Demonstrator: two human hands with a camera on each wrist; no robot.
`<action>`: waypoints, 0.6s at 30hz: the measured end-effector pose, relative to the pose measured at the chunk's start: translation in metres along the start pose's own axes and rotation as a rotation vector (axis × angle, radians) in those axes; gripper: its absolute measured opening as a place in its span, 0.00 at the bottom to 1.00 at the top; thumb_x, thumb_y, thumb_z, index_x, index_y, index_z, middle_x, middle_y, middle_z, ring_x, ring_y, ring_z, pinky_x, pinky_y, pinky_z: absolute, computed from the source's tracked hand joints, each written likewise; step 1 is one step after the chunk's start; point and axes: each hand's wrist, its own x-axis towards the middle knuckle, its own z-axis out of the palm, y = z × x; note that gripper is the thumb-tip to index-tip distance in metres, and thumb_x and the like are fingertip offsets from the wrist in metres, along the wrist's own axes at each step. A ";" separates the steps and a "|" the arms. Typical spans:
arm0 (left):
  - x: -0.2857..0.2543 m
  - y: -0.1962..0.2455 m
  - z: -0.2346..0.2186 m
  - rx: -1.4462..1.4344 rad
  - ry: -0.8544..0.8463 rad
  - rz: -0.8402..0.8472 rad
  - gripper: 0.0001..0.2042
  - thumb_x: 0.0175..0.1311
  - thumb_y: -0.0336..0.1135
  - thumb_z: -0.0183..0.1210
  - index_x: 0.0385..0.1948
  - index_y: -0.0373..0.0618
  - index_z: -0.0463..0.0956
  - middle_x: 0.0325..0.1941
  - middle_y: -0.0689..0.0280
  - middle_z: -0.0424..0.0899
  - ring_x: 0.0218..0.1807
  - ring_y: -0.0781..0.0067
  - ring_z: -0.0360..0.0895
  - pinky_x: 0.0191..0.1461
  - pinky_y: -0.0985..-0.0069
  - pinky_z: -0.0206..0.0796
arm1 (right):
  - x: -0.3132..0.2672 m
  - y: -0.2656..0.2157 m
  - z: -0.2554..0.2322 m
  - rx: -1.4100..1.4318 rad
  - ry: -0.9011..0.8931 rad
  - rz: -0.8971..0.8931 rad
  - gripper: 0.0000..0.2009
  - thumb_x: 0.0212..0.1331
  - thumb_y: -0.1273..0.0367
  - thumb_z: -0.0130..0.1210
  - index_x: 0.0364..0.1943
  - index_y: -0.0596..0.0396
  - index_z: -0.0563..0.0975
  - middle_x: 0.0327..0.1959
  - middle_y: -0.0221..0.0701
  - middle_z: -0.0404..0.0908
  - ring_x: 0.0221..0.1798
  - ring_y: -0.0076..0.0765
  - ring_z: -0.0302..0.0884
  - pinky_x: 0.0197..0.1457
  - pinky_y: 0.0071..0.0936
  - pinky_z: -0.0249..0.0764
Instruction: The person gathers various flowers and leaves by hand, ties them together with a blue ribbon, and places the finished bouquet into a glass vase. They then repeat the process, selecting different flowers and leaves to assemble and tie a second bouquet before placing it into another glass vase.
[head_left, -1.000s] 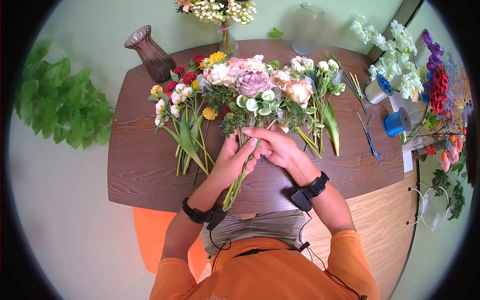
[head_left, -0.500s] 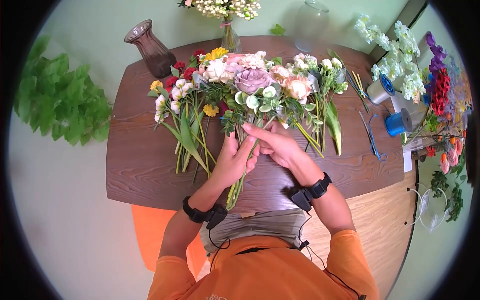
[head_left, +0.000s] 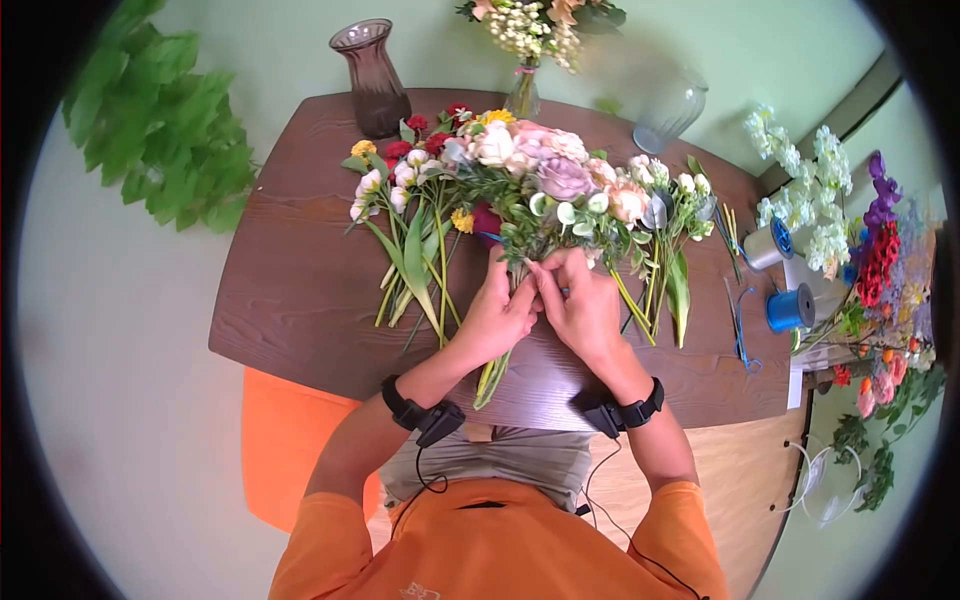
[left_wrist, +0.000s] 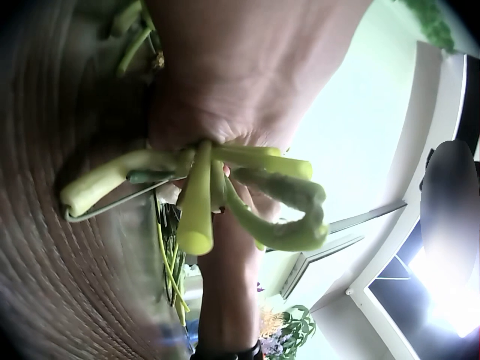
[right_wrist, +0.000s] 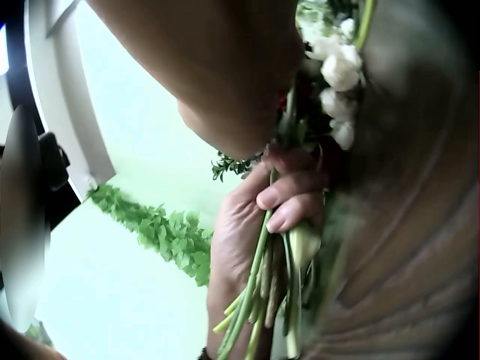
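A bouquet (head_left: 565, 178) of a mauve rose, pale pink and white blooms and green leaves lies tilted over the table. My left hand (head_left: 503, 312) grips its stems (head_left: 492, 378), fingers curled round them below the leaves. In the left wrist view the cut stem ends (left_wrist: 196, 217) fan out under that hand, one bent into a hook. Beside it, my right hand (head_left: 582, 305) has its fingers curled at the neck of the bouquet, thumb and forefinger pinching the stems just under the leaves. A bit of blue shows by the leaves left of the hands.
Loose flowers lie to the left, with white tulip-like buds (head_left: 368, 183), and more stems with a broad leaf (head_left: 677, 300) to the right. A purple vase (head_left: 372, 85) and a clear vase (head_left: 670, 112) stand behind. Blue (head_left: 790, 308) and silver (head_left: 765, 245) spools sit at right.
The head view has turned, so the table appears tilted. My right hand has come round the front of the stems, its fingers curling in to pinch at the neck. The left hand keeps its grip.
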 end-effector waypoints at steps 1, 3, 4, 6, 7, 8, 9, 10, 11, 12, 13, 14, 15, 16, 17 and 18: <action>0.003 -0.005 -0.004 0.099 -0.014 0.028 0.14 0.80 0.31 0.46 0.60 0.51 0.54 0.32 0.69 0.72 0.22 0.85 0.66 0.22 0.83 0.59 | 0.005 -0.003 -0.001 -0.008 -0.061 -0.109 0.08 0.67 0.65 0.62 0.42 0.52 0.77 0.19 0.36 0.81 0.20 0.45 0.82 0.22 0.39 0.75; 0.005 -0.014 -0.006 0.201 0.003 0.158 0.16 0.80 0.30 0.46 0.62 0.50 0.53 0.31 0.69 0.71 0.23 0.85 0.67 0.23 0.82 0.60 | 0.014 -0.008 -0.001 -0.023 -0.157 -0.245 0.07 0.67 0.67 0.60 0.46 0.49 0.79 0.18 0.38 0.80 0.21 0.47 0.82 0.24 0.42 0.76; 0.007 -0.019 -0.007 0.309 0.017 0.280 0.18 0.79 0.29 0.45 0.64 0.50 0.51 0.31 0.69 0.71 0.24 0.84 0.68 0.24 0.82 0.61 | 0.017 -0.009 0.000 -0.025 -0.162 -0.256 0.07 0.67 0.67 0.60 0.46 0.49 0.79 0.18 0.38 0.80 0.21 0.47 0.82 0.24 0.42 0.76; 0.009 -0.021 -0.012 0.361 0.002 0.230 0.25 0.76 0.27 0.47 0.70 0.48 0.46 0.30 0.68 0.72 0.26 0.83 0.70 0.25 0.79 0.64 | 0.021 -0.011 0.003 -0.106 -0.178 -0.248 0.08 0.67 0.66 0.60 0.46 0.51 0.80 0.17 0.39 0.80 0.20 0.49 0.82 0.24 0.43 0.77; 0.009 -0.023 -0.013 0.415 0.019 0.260 0.25 0.73 0.27 0.50 0.67 0.43 0.48 0.35 0.54 0.76 0.33 0.61 0.77 0.33 0.68 0.68 | 0.023 -0.014 0.004 -0.107 -0.183 -0.260 0.08 0.67 0.66 0.60 0.46 0.51 0.80 0.17 0.39 0.80 0.20 0.49 0.82 0.24 0.43 0.77; 0.008 -0.021 -0.012 0.469 0.037 0.288 0.26 0.70 0.28 0.53 0.64 0.38 0.50 0.40 0.39 0.80 0.39 0.39 0.84 0.40 0.57 0.73 | 0.023 -0.018 0.006 -0.136 -0.173 -0.245 0.08 0.67 0.65 0.60 0.45 0.52 0.80 0.16 0.39 0.79 0.20 0.49 0.81 0.24 0.43 0.77; 0.007 -0.019 -0.013 0.504 0.056 0.290 0.29 0.68 0.29 0.55 0.66 0.34 0.49 0.39 0.40 0.81 0.40 0.43 0.84 0.41 0.59 0.73 | 0.024 -0.021 0.008 -0.164 -0.162 -0.228 0.09 0.67 0.64 0.60 0.44 0.54 0.81 0.15 0.40 0.79 0.20 0.50 0.81 0.24 0.44 0.77; 0.006 -0.017 -0.012 0.500 0.060 0.293 0.29 0.68 0.29 0.55 0.66 0.34 0.49 0.39 0.40 0.81 0.40 0.43 0.84 0.41 0.59 0.73 | 0.025 -0.023 0.009 -0.165 -0.165 -0.234 0.09 0.67 0.64 0.60 0.44 0.54 0.81 0.15 0.40 0.79 0.20 0.50 0.81 0.24 0.44 0.77; 0.005 -0.016 -0.010 0.492 0.088 0.357 0.30 0.68 0.28 0.55 0.67 0.33 0.49 0.38 0.41 0.81 0.39 0.44 0.85 0.40 0.59 0.73 | 0.025 -0.025 0.011 -0.188 -0.170 -0.221 0.09 0.65 0.66 0.61 0.44 0.55 0.81 0.16 0.41 0.79 0.20 0.51 0.81 0.25 0.44 0.77; 0.004 -0.015 -0.008 0.485 0.113 0.420 0.31 0.67 0.27 0.55 0.68 0.31 0.49 0.37 0.42 0.81 0.38 0.46 0.85 0.39 0.59 0.73 | 0.026 -0.026 0.012 -0.212 -0.175 -0.207 0.09 0.63 0.67 0.61 0.44 0.56 0.81 0.17 0.42 0.79 0.21 0.52 0.82 0.25 0.44 0.78; 0.004 -0.016 -0.007 0.483 0.113 0.421 0.31 0.67 0.27 0.55 0.68 0.31 0.49 0.37 0.42 0.81 0.38 0.46 0.85 0.39 0.59 0.73 | 0.027 -0.027 0.011 -0.213 -0.175 -0.207 0.09 0.63 0.67 0.61 0.44 0.56 0.81 0.17 0.42 0.79 0.21 0.52 0.82 0.25 0.44 0.78; 0.005 -0.018 -0.007 0.460 0.121 0.423 0.32 0.67 0.27 0.56 0.69 0.31 0.49 0.34 0.44 0.81 0.35 0.49 0.85 0.38 0.61 0.73 | 0.030 -0.028 0.009 -0.199 -0.219 -0.246 0.10 0.60 0.69 0.61 0.44 0.57 0.81 0.18 0.43 0.80 0.22 0.52 0.82 0.25 0.44 0.78; 0.005 -0.020 -0.008 0.437 0.130 0.426 0.33 0.66 0.26 0.56 0.70 0.30 0.50 0.32 0.47 0.81 0.32 0.53 0.85 0.36 0.62 0.72 | 0.032 -0.028 0.007 -0.185 -0.263 -0.285 0.11 0.57 0.71 0.61 0.44 0.57 0.81 0.19 0.44 0.81 0.22 0.52 0.83 0.26 0.45 0.79; 0.006 -0.020 -0.009 0.436 0.130 0.427 0.33 0.66 0.26 0.56 0.70 0.30 0.50 0.32 0.47 0.81 0.32 0.53 0.85 0.36 0.62 0.72 | 0.033 -0.027 0.007 -0.186 -0.263 -0.286 0.11 0.57 0.71 0.61 0.44 0.57 0.81 0.19 0.44 0.81 0.22 0.52 0.83 0.26 0.45 0.79; 0.007 -0.020 -0.011 0.472 0.119 0.415 0.33 0.66 0.26 0.56 0.71 0.30 0.50 0.28 0.50 0.80 0.29 0.55 0.83 0.34 0.63 0.71 | 0.034 -0.026 0.006 -0.237 -0.292 -0.305 0.10 0.60 0.71 0.60 0.45 0.57 0.81 0.19 0.44 0.81 0.22 0.51 0.82 0.26 0.43 0.79; 0.007 -0.021 -0.012 0.507 0.106 0.403 0.33 0.65 0.25 0.57 0.71 0.29 0.51 0.25 0.53 0.79 0.26 0.58 0.81 0.33 0.65 0.70 | 0.035 -0.025 0.006 -0.288 -0.321 -0.322 0.10 0.63 0.71 0.58 0.46 0.57 0.81 0.20 0.44 0.81 0.22 0.51 0.82 0.26 0.41 0.79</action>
